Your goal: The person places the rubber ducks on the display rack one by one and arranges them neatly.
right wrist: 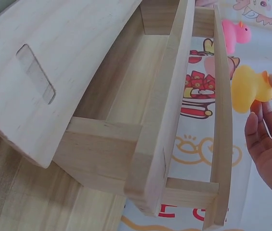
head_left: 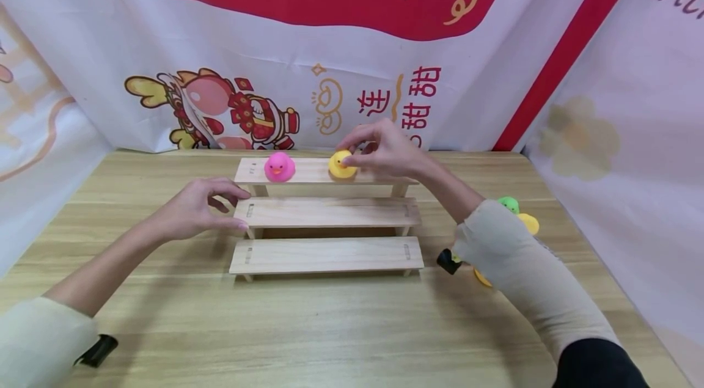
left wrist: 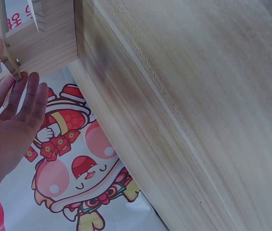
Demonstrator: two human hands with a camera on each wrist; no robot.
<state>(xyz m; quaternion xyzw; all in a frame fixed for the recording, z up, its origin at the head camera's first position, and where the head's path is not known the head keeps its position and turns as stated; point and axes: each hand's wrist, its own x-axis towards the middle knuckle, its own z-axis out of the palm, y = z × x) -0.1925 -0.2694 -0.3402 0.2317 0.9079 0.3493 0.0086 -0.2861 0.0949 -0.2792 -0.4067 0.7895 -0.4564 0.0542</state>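
A small wooden three-step display stand (head_left: 327, 212) is on the table. My right hand (head_left: 387, 146) pinches a yellow rubber duck (head_left: 342, 165) at the top step, right of its middle. In the right wrist view the thumb and fingers are on the yellow duck (right wrist: 247, 89), by the top board. A pink rubber duck (head_left: 279, 167) sits near the left end of that same step. My left hand (head_left: 199, 208) holds the left end of the middle step, thumb at the front corner and fingers behind. The left wrist view shows this hand (left wrist: 13, 110) at the board's end.
Right of the stand, partly hidden by the right sleeve, are a green duck (head_left: 509, 204) and a yellow one (head_left: 529, 223), with more yellow (head_left: 483, 278) lower down. A printed cloth (head_left: 308, 46) hangs behind the wooden table (head_left: 308, 333).
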